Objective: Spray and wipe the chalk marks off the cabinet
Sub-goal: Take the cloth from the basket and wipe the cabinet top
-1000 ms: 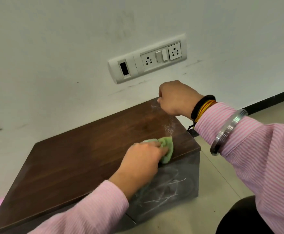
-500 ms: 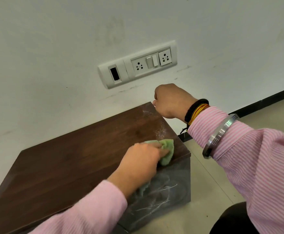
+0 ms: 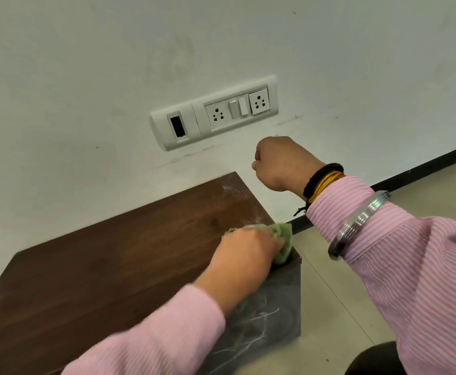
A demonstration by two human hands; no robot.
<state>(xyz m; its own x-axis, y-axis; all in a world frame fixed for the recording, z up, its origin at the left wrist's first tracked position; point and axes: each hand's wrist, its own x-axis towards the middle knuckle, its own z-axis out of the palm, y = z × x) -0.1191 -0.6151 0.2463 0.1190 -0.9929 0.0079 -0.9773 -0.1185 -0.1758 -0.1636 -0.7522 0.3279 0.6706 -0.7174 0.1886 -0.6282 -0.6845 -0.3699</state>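
Left hand, gripping the green cloth, has been pushed to the cabinet corner; chalk marks below remain unwiped. Right hand is kept fisted.

Left hand blurred, covers most of cloth.

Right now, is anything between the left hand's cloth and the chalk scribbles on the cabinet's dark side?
Nothing visible blocks it. The left hand holds the green cloth on the cabinet's top corner, directly above the chalk marks on the dark side panel. Only the left forearm crosses part of that panel. The right hand is fisted above, near the wall.
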